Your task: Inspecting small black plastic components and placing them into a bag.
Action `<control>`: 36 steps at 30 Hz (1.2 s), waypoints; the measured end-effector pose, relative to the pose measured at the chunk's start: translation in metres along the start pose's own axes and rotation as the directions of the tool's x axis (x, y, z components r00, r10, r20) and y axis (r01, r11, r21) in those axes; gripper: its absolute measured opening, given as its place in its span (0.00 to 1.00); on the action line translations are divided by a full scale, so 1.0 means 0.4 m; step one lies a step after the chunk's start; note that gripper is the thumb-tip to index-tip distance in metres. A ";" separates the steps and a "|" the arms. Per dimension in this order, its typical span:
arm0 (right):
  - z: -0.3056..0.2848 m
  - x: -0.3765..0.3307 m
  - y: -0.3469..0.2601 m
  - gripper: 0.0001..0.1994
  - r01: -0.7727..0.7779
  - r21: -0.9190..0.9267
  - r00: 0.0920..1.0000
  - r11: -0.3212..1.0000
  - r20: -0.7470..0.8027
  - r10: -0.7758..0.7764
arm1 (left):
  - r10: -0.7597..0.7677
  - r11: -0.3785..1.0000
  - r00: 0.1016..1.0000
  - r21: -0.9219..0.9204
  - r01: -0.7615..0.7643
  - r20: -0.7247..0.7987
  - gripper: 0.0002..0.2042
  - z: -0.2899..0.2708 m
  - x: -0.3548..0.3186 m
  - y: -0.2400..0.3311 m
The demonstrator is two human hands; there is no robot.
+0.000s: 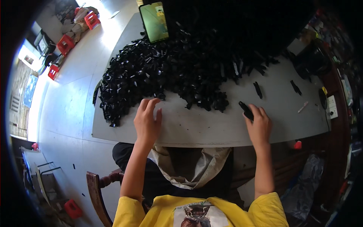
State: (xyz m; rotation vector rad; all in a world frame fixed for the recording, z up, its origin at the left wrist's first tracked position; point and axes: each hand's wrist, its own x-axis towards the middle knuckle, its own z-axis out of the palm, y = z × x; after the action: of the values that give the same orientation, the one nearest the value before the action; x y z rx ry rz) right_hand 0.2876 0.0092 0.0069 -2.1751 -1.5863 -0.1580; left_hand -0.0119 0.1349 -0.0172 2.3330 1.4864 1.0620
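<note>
Head view, seated person at grey table point(211, 128). Left hand point(147, 123) lies flat on the tabletop, fingers spread and released, fingertips just short of the near edge of the pile point(181, 68); it grasps nothing. Right hand point(259, 126) rests on the table to the right, fingers curled around one black piece point(245, 110), whose far end sticks out past the fingertips.

Pile: large heap of small black parts w/ pale flecks, covering the far half of the table, densest far left & centre, thinning toward the right. It lies between both hands and the phone point(154, 21), which stands propped at the far left w/ its screen lit green.

Loose pieces: two single black parts point(258, 89) lie apart from the heap, right of centre & far of the right hand. A small pale stick point(302, 107) lies near the right edge.

Surroundings: red stools point(65, 43) on the floor, far left; a wooden chair point(99, 189) near left; a cloth bag point(193, 166) hangs open below the near table edge, betw. the forearms.
</note>
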 end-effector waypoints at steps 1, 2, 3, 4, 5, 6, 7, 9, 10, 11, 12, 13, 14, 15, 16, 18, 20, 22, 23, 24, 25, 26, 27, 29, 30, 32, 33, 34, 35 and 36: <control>0.004 0.005 0.021 0.13 -0.029 -0.047 0.999 0.998 0.022 0.030 | 0.000 1.000 1.000 0.005 0.000 -0.011 0.11 0.011 0.013 -0.006; 0.018 0.004 0.038 0.14 -0.055 -0.092 0.997 0.994 0.047 0.060 | -0.021 0.999 1.000 0.038 0.021 0.013 0.10 0.024 0.020 -0.011; 0.026 0.003 0.048 0.14 -0.047 -0.086 0.998 0.995 0.045 0.051 | -0.044 0.997 0.998 0.071 0.041 0.036 0.09 0.030 0.026 -0.011; 0.033 -0.002 0.055 0.13 -0.067 -0.067 0.994 0.996 0.077 0.072 | -0.047 0.996 0.998 0.076 0.044 0.035 0.09 0.030 0.031 -0.009; 0.037 -0.004 0.058 0.13 -0.089 -0.049 0.990 0.995 0.109 0.094 | -0.069 0.993 0.995 0.098 0.062 0.069 0.08 0.027 0.036 -0.004; 0.038 -0.004 0.057 0.13 -0.088 -0.047 0.990 0.995 0.110 0.092 | -0.090 0.990 0.990 0.120 0.078 0.104 0.07 0.026 0.038 -0.002; 0.033 -0.005 0.051 0.13 -0.084 0.010 0.990 0.996 0.116 0.082 | -0.016 0.993 0.998 0.116 0.009 0.060 0.06 0.029 0.039 -0.006; 0.008 -0.010 0.028 0.13 -0.086 0.066 0.990 0.994 0.122 0.077 | 0.063 0.993 0.998 0.096 -0.066 0.030 0.06 0.022 0.028 0.003; -0.011 -0.014 0.001 0.11 -0.223 0.311 0.959 0.924 0.239 0.152 | 0.140 0.987 0.990 0.080 -0.139 -0.007 0.06 0.015 0.021 0.013; -0.020 -0.021 -0.025 0.10 -0.374 0.511 0.908 0.774 0.371 0.193 | 0.138 0.987 0.990 0.077 -0.138 0.003 0.06 0.010 0.009 0.025; -0.017 -0.032 -0.049 0.10 -0.308 0.565 0.936 0.765 0.324 0.137 | 0.046 0.969 0.995 -0.245 -0.022 0.092 0.06 0.000 -0.008 0.042; -0.022 -0.037 -0.078 0.11 -0.106 0.600 0.982 0.793 0.190 -0.012 | -0.014 0.839 0.979 -0.530 0.123 0.205 0.07 -0.014 -0.027 0.063; -0.026 -0.040 -0.104 0.12 0.098 0.604 0.986 0.791 0.051 -0.161 | -0.012 0.835 0.976 -0.534 0.129 0.217 0.07 -0.024 -0.042 0.083; -0.034 -0.040 -0.127 0.13 0.163 0.624 0.971 0.765 0.037 -0.237 | 0.050 0.801 0.970 -0.590 0.103 0.237 0.07 -0.036 -0.056 0.102; -0.049 -0.037 -0.154 0.14 0.231 0.647 0.948 0.727 0.018 -0.318 | 0.107 0.765 0.963 -0.639 0.079 0.247 0.08 -0.059 -0.065 0.120; -0.067 -0.036 -0.180 0.15 0.243 0.654 0.921 0.716 0.076 -0.382 | 0.126 0.781 0.959 -0.622 0.062 0.253 0.09 -0.079 -0.072 0.145; -0.072 -0.037 -0.193 0.16 0.283 0.661 0.900 0.695 0.067 -0.431 | 0.183 0.802 0.958 -0.597 -0.015 0.222 0.09 -0.093 -0.073 0.161; -0.075 -0.038 -0.197 0.16 0.292 0.658 0.891 0.694 0.077 -0.447 | 0.169 0.801 0.956 -0.599 0.008 0.238 0.09 -0.104 -0.077 0.170; -0.076 -0.038 -0.200 0.16 0.302 0.653 0.883 0.695 0.084 -0.462 | 0.183 0.800 0.955 -0.600 -0.006 0.234 0.09 -0.107 -0.077 0.171; -0.079 -0.038 -0.202 0.16 0.302 0.653 0.882 0.695 0.085 -0.463 | 0.197 0.799 0.953 -0.601 -0.021 0.229 0.09 -0.110 -0.078 0.171; -0.083 -0.038 -0.204 0.16 0.305 0.647 0.877 0.698 0.095 -0.472 | 0.197 0.798 0.954 -0.602 -0.021 0.228 0.09 -0.113 -0.079 0.172; -0.085 -0.038 -0.205 0.16 0.309 0.642 0.871 0.702 0.106 -0.480 | 0.200 0.800 0.954 -0.600 -0.027 0.224 0.09 -0.117 -0.081 0.173; -0.087 -0.039 -0.206 0.16 0.309 0.642 0.870 0.702 0.106 -0.481 | 0.202 0.801 0.955 -0.597 -0.033 0.219 0.09 -0.119 -0.084 0.173; -0.087 -0.043 -0.205 0.17 0.313 0.650 0.858 0.693 0.120 -0.500 | 0.215 0.796 0.953 -0.604 -0.044 0.214 0.09 -0.122 -0.091 0.173; -0.082 -0.045 -0.203 0.17 0.313 0.650 0.857 0.692 0.121 -0.501 | 0.228 0.791 0.951 -0.610 -0.055 0.209 0.09 -0.124 -0.095 0.172; -0.069 -0.045 -0.199 0.17 0.278 0.751 0.861 0.599 0.081 -0.502 | 0.229 0.755 0.951 -0.655 -0.038 0.209 0.10 -0.124 -0.099 0.168; -0.070 -0.046 -0.196 0.17 0.279 0.752 0.860 0.597 0.080 -0.503 | 0.231 0.716 0.950 -0.698 -0.019 0.211 0.11 -0.124 -0.102 0.166; -0.072 -0.052 -0.195 0.16 0.253 0.768 0.852 0.588 0.111 -0.511 | 0.227 0.720 0.951 -0.694 -0.019 0.210 0.11 -0.126 -0.108 0.163; -0.072 -0.058 -0.197 0.15 0.226 0.783 0.843 0.579 0.141 -0.520 | 0.212 0.656 0.948 -0.754 0.042 0.236 0.05 -0.128 -0.114 0.161; -0.066 -0.063 -0.200 0.15 0.227 0.787 0.841 0.574 0.140 -0.523 | 0.198 0.584 0.944 -0.805 0.102 0.264 0.04 -0.130 -0.120 0.160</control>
State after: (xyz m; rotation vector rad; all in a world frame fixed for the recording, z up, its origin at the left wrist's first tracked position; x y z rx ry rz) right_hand 0.2093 -0.0044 0.0445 -1.2157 -1.8543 0.7094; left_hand -0.0114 0.0520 0.0301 1.7304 0.5744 0.9947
